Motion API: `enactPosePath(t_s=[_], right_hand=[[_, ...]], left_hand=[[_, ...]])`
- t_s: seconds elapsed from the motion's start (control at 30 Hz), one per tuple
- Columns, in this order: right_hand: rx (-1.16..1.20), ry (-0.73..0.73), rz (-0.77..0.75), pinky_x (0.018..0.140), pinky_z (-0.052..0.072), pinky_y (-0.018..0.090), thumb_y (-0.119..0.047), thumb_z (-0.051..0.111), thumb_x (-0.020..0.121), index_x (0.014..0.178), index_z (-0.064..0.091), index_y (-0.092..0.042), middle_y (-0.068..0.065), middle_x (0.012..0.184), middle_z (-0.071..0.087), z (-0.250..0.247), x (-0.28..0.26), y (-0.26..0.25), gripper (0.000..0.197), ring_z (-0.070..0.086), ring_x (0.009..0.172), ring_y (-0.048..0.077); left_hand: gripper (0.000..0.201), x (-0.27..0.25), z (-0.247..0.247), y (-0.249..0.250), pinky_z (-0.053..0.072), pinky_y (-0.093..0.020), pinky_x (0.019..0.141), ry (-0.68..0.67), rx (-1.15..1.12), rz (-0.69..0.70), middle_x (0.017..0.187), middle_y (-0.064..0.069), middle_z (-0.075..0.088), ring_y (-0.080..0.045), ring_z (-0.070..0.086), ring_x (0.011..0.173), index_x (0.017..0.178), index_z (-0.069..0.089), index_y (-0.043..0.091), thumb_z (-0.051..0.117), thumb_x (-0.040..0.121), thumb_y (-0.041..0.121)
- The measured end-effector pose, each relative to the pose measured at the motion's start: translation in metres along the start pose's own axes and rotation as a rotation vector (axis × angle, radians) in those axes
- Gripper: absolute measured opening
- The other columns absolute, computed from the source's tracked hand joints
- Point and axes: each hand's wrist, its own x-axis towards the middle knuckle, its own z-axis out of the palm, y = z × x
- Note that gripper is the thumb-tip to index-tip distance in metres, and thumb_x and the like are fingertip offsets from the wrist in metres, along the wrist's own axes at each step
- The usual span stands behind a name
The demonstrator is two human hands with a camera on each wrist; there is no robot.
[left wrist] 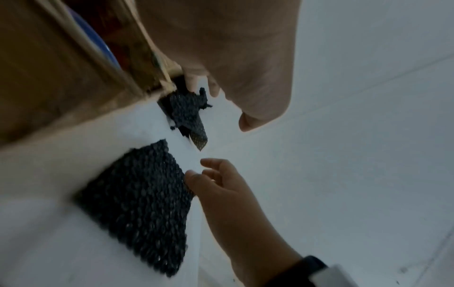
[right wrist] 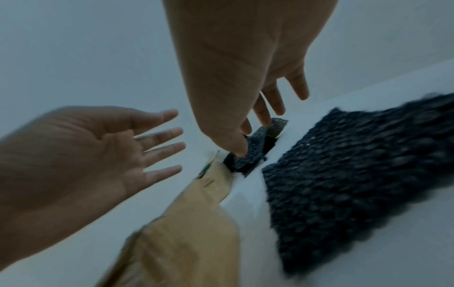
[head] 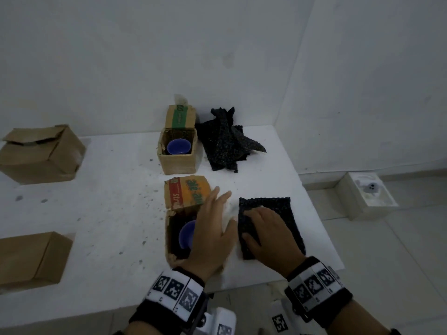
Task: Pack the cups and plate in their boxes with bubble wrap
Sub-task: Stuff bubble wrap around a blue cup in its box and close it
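Note:
An open cardboard box [head: 170,240] near me holds a blue cup [head: 187,234] on dark lining, its printed flap [head: 186,195] folded back. My left hand [head: 217,201] hovers over that box's right side, fingers straight and spread, holding nothing; the right wrist view shows its palm [right wrist: 159,139] bare. My right hand [head: 251,223] lies on the left edge of a flat black bubble wrap sheet [head: 273,206], fingers about straight, thumb at the edge [left wrist: 194,174]. Farther back, a second open box [head: 177,163] holds another blue cup [head: 178,146]. No plate shows.
A crumpled pile of black bubble wrap [head: 227,139] lies right of the far box. Two closed cardboard boxes [head: 41,153] [head: 31,257] sit at the left. The white table's right edge [head: 321,226] runs close to the sheet; a white block [head: 370,192] stands on the floor.

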Motion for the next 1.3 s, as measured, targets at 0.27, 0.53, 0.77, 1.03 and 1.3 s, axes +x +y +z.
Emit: enactPosePath(t_s=[0.27,0.53,0.77,1.03,1.3], right_hand=[[0.117,-0.222,0.541,0.087,0.046,0.037,-0.035,0.058,0.087,0.136,0.033,-0.012,0.013,0.13,0.038,0.01,-0.029,0.105,0.06,0.043,0.116,0.031],[0.624,-0.251,0.812,0.077,0.049,0.032,-0.032,0.061,0.089,0.136,0.025,-0.005,0.017,0.122,0.055,0.021,-0.016,0.131,0.065,0.058,0.103,0.029],[0.875,-0.247,0.902,0.084,0.053,0.039,-0.026,0.059,0.089,0.112,0.052,-0.003,0.011,0.103,0.059,0.022,-0.008,0.131,0.033,0.059,0.094,0.025],[1.161,-0.052,0.75,0.079,0.055,0.042,-0.006,0.058,0.089,0.101,0.062,-0.011,0.015,0.107,0.066,-0.029,-0.004,0.111,0.014,0.064,0.095,0.03],[1.375,0.048,0.447,0.083,0.054,0.037,-0.002,0.055,0.089,0.115,0.06,-0.016,0.004,0.11,0.069,-0.079,0.026,0.04,0.029,0.066,0.099,0.02]], left_hand=[[0.056,0.001,0.098,0.012,0.014,-0.022,0.113,-0.129,-0.021,-0.218,0.154,0.005,0.014,-0.01,0.009,0.144,0.141,0.029,0.029,0.052,0.091,0.024],[0.062,0.002,0.128,-0.013,0.042,-0.042,0.103,0.031,-0.002,-0.607,0.134,-0.006,0.046,-0.026,0.045,0.125,0.139,0.03,0.02,0.058,0.083,0.016],[0.065,0.012,0.128,0.002,0.05,-0.035,0.082,0.006,-0.193,-0.814,0.114,-0.002,0.056,-0.019,0.058,0.093,0.145,0.007,0.021,0.046,0.093,0.014],[0.056,0.024,0.094,0.033,0.041,-0.026,0.084,0.138,-0.268,-0.638,0.123,-0.002,0.05,-0.011,0.047,0.096,0.14,0.024,0.023,0.05,0.092,0.016],[0.053,0.027,0.008,0.049,0.04,-0.038,0.104,0.244,-0.422,-0.391,0.129,0.011,0.044,-0.013,0.045,0.121,0.136,0.031,0.035,0.053,0.092,0.018]])
